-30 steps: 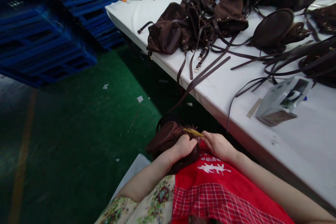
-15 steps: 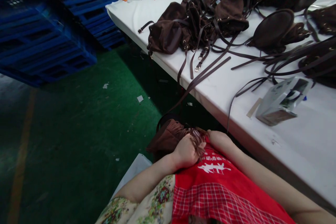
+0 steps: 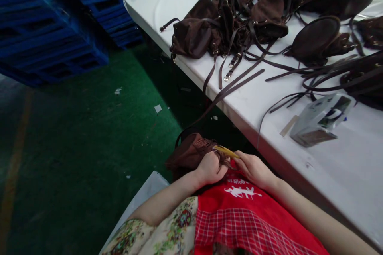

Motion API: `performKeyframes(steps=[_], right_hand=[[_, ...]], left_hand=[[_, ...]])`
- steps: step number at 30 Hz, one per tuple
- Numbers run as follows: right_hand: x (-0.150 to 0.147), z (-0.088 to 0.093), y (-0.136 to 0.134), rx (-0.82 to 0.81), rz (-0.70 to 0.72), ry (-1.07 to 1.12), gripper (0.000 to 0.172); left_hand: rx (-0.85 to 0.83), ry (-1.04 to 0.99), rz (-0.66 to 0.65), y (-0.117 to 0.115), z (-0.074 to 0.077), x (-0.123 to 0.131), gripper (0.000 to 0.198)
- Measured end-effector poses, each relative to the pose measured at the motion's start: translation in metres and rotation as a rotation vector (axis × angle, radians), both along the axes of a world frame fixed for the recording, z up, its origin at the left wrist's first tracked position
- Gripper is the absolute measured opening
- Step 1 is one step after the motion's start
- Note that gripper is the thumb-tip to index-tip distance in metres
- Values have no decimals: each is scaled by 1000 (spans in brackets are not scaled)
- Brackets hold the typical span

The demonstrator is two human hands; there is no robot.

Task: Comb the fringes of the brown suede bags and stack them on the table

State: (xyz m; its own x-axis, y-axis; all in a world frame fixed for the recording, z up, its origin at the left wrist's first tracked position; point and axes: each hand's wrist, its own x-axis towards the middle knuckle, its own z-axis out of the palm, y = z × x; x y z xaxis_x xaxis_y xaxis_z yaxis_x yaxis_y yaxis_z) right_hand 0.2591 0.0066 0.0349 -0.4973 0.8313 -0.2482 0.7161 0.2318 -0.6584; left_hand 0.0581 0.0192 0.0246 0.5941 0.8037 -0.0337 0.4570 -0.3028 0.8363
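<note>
A dark brown bag (image 3: pixel 188 153) with a gathered, pleated top is held low in front of the red apron. My left hand (image 3: pixel 211 167) is closed around the bunched top of this bag, and some brown strands or folds stick out past its fingers. My right hand (image 3: pixel 253 169) pinches a slim yellow tool (image 3: pixel 227 152), whose tip reaches over the bag's top close to my left hand. The tip is too small to make out its kind. Part of the bag lies hidden behind my left hand.
On the white table (image 3: pixel 239 105) to the right lie several brown bags (image 3: pixel 196 34) with long straps and buckles. A clear plastic-looking box (image 3: pixel 321 117) stands near its edge. Blue pallets (image 3: pixel 54 36) are stacked on the left, and paper scraps (image 3: pixel 158 108) dot the green floor.
The yellow tool has come into clear view in my right hand, which has turned and moved over the bag's top. My left hand keeps its grip on the bag.
</note>
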Motion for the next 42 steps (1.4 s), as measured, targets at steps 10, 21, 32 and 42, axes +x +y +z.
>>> performKeyframes(steps=[10,21,32,42], right_hand=[[0,-39,11,32,-61,-454,29],[-21,-54,21,-28,-130,-488,31],[-9,-50,21,-453,-232,190,47],[9,-30,11,-416,-421,337,52]], left_hand=[[292,231,-175,-7,-1,3,42],[270,275,-190,-11,-12,1,48],[253,278,-162,-14,-10,3,44],[135,301,-121,-10,-6,1,41]])
